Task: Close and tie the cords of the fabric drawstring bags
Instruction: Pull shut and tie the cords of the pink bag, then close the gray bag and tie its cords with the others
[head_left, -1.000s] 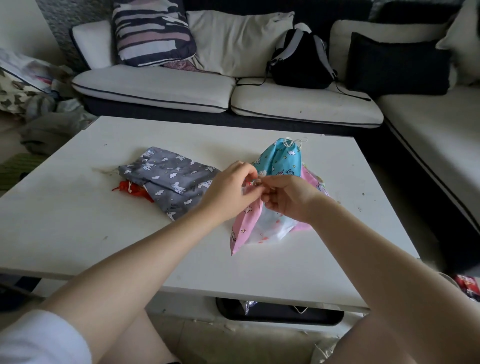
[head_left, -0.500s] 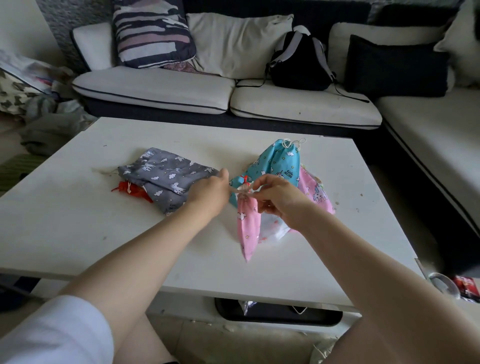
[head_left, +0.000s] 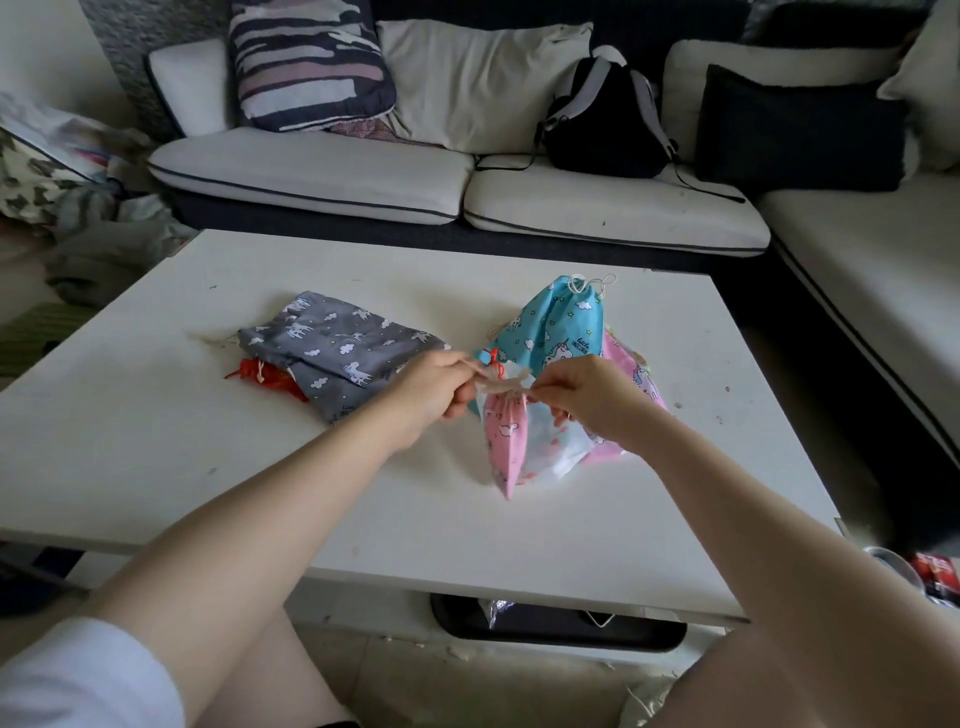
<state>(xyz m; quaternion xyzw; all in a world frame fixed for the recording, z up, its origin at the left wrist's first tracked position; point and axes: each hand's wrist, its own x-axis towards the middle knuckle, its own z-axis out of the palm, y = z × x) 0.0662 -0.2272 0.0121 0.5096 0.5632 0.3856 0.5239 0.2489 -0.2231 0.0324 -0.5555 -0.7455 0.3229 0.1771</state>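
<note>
The white rectangular coffee table (head_left: 156, 441) carries all the work items. At its left lies a flat grey fabric drawstring bag printed with white unicorns and clouds (head_left: 337, 358); its mouth appears not yet gathered. A red fabric item (head_left: 262, 375) protrudes from beneath its left edge, partly hidden.

The left hand (head_left: 434, 387) is positioned just right of the grey bag. Its fingers are curled and pinch one end of the pale beige drawstring cord (head_left: 501, 382).

Between the hands hangs the pink fabric drawstring bag with small printed figures (head_left: 506, 441). Its neck is gathered tight directly under the cord, and its lower corner reaches down to the table surface. A small red cord (head_left: 493, 358) shows just behind it; which bag it belongs to cannot be determined.

The right hand (head_left: 597, 400) pinches the opposite end of the beige cord with curled fingers. The cord runs nearly level between the two hands.

Behind and to the right, a light blue fabric drawstring bag with unicorn print (head_left: 556, 322) stands with its neck cinched and white cord loops (head_left: 589, 285) at the top. A second pink fabric bag (head_left: 641, 379) lies partly beneath the right hand.

Step in hand, as judged: closing the pink bag, with the cord ends drawn apart. The next move calls for crossing the two ends and forming a knot while maintaining tension on the neck. The grey bag appears to remain outstanding.
</note>
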